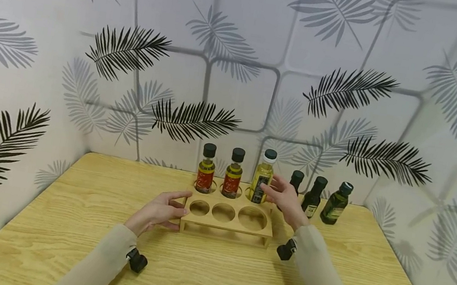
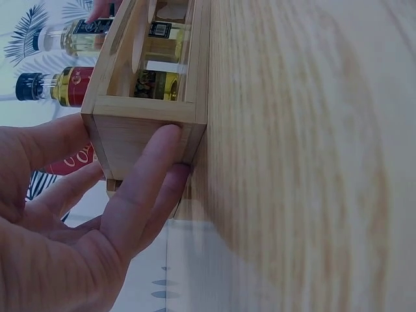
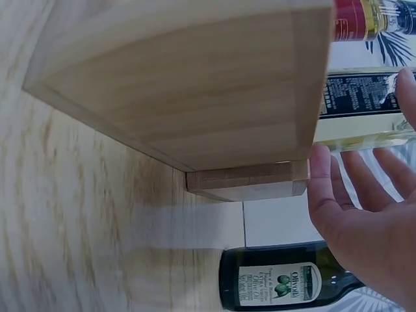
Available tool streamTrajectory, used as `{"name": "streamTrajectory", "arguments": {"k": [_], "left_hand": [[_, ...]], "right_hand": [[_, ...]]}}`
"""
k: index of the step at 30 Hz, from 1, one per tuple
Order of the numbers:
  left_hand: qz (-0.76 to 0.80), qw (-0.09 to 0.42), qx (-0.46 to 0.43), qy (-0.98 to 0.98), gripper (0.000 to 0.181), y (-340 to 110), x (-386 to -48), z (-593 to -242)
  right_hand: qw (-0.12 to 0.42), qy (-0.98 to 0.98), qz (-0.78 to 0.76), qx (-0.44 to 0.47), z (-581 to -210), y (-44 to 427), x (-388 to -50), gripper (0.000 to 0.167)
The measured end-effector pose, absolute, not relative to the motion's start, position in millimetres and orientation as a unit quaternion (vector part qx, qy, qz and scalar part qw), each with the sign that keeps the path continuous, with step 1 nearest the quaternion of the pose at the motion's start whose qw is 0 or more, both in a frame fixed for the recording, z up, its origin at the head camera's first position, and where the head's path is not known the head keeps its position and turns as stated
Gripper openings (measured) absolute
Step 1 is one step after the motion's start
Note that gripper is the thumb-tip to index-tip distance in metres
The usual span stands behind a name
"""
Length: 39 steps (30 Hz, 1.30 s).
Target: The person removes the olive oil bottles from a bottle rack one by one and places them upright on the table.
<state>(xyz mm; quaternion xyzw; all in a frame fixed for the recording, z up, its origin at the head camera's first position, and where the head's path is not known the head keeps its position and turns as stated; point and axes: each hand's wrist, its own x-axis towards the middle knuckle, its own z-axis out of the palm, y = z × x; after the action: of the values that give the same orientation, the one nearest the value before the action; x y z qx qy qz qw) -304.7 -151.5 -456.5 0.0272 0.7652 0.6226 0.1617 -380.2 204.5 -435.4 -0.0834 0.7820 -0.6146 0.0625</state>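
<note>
A two-tier wooden bottle rack [image 1: 226, 223] with round holes stands on the table. My left hand [image 1: 160, 212] rests against its left end, with extended fingertips on the side panel [image 2: 140, 140]. Two oil bottles with red labels, one at left [image 1: 204, 180] and one in the middle [image 1: 231, 184], stand in the back row. At the back right, a clear bottle of pale yellow oil [image 1: 262, 179] with a dark label sits in its hole. My right hand [image 1: 284, 196] holds this bottle loosely, thumb across the front and fingertips partly hidden behind it.
Three dark green bottles stand right of the rack: one partly behind my right hand [image 1: 297, 179], a middle one [image 1: 313, 198], and an outer one [image 1: 335, 206]. The front row of holes [image 1: 223, 212] holds no bottles. A leaf-patterned wall [image 1: 235, 95] rises behind the table.
</note>
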Motion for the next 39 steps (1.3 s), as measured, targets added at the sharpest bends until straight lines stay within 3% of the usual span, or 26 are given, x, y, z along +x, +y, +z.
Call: {"name": "streamTrajectory", "arguments": {"k": [12, 39], "left_hand": [[0.619, 0.160, 0.032, 0.769, 0.057, -153, -305, -456], [0.621, 0.160, 0.033, 0.767, 0.058, -152, -303, -454]], "right_hand": [[0.042, 0.786, -0.610, -0.093, -427, 197, -378, 0.077], [0.007, 0.795, -0.598, -0.103, -445, 196, -381, 0.073]]}}
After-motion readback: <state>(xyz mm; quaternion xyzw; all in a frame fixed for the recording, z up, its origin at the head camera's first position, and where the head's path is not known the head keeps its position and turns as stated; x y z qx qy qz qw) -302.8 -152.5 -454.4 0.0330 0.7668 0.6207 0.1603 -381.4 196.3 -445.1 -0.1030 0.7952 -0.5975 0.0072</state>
